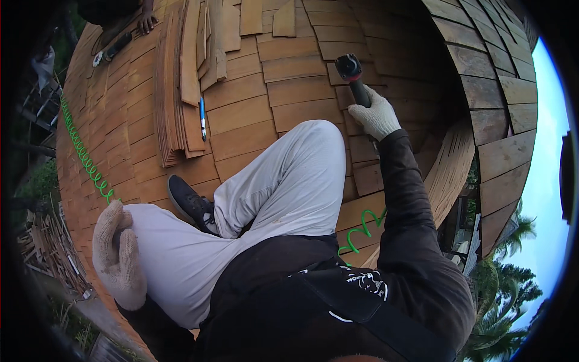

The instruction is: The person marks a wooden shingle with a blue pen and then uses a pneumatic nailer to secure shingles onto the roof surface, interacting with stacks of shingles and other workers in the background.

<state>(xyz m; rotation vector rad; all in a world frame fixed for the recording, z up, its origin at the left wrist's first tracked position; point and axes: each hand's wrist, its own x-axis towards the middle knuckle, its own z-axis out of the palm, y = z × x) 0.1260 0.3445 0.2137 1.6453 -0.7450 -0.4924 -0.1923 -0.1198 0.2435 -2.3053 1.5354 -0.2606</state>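
Nearest me, dark jacket and strap fill the bottom of the view; light grey trousers fold across the middle, one knee raised, a black shoe tucked under it. Left hand, in a knitted beige glove, rests at the roof's lower edge beside the thigh, fingers curled loosely together, holding nothing that I can see. Right hand, in a pale glove, is closed around the black handle of a nail gun, which points up the slope with its head resting on or just above the wooden shingles; I cannot tell whether it touches. A green coiled hose shows beside the right elbow, and more of the coil runs along the left edge of the roof. Farther up, a stack of loose shingles lies on the roof, a blue pen just beside it. At the top left, another person's hand rests on the shingles near a dark tool. Beyond: palms, sky.
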